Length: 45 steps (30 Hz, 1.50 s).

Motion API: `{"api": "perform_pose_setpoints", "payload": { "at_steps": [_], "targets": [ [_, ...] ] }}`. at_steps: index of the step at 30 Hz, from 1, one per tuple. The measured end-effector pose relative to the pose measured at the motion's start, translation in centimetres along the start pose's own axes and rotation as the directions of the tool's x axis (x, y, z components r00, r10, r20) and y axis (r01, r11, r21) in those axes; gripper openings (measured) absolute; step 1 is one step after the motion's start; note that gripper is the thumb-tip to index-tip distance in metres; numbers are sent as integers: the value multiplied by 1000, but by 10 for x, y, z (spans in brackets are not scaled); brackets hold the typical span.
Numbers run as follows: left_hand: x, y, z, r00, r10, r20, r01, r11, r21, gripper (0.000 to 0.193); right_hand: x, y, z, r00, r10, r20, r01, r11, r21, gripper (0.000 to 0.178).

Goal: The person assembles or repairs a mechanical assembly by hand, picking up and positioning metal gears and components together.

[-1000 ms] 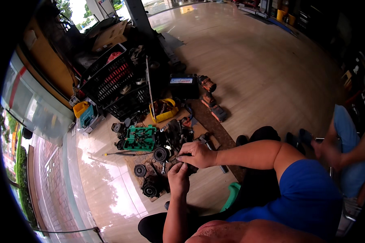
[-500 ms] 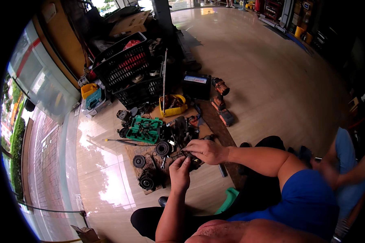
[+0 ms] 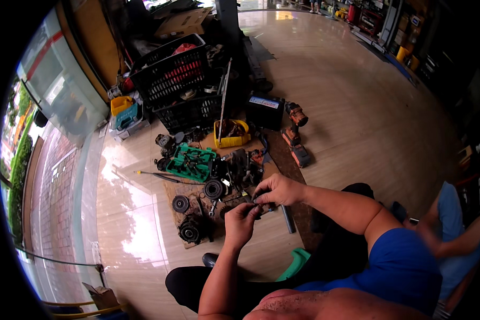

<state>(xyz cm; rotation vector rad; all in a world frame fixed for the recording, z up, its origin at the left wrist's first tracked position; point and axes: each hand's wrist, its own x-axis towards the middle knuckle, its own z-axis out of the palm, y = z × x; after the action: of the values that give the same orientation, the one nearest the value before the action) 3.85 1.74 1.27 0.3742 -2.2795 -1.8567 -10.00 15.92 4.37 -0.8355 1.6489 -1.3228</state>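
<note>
My left hand (image 3: pixel 241 221) is closed in a pinch, thumb against fingers, on something small and dark that I cannot make out. Close against it, my right hand (image 3: pixel 276 191) pinches at the same spot, its fingertips almost touching the left ones. Both hang above a brown board strewn with greasy parts. Left of them lie a dark round pulley (image 3: pixel 214 189), a wrench (image 3: pixel 213 208) and a second black pulley (image 3: pixel 181 204). A blackened ribbed machine part (image 3: pixel 190 230) rests at the board's near left corner. Beyond the hands is a pile of dark metal parts (image 3: pixel 237 165).
An opened green tool case (image 3: pixel 192 162) and a yellow bin (image 3: pixel 232 134) lie farther off. Behind them stand black crates (image 3: pixel 170 72) and a battery (image 3: pixel 265 111). An orange-black cordless power tool (image 3: pixel 296 140) lies right. Another person's arm (image 3: pixel 458 234) shows at right.
My hands have shifted slightly, and the right hand's fingers are now bent in a tighter pinch beside the left fingertips. The whole view has tilted a little.
</note>
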Motion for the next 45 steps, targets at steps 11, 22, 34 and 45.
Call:
{"api": "perform_pose_setpoints", "payload": {
  "at_steps": [11,22,34,45],
  "targets": [
    [3,-2,3,997,-70,-21,71,996,60,15,-5,5,16,959,-125,-254,51,959,-279,16],
    [4,-10,-1,987,-76,144,119,940,-319,18,-6,-6,15,967,13,-254,7,997,79,13],
    [7,-15,-2,961,-145,234,225,904,-363,23,2,12,13,966,25,-256,65,938,340,10],
    [6,-15,-7,875,-104,472,433,602,-671,21,-2,8,9,983,-68,-173,125,930,345,11]
  ]
}}
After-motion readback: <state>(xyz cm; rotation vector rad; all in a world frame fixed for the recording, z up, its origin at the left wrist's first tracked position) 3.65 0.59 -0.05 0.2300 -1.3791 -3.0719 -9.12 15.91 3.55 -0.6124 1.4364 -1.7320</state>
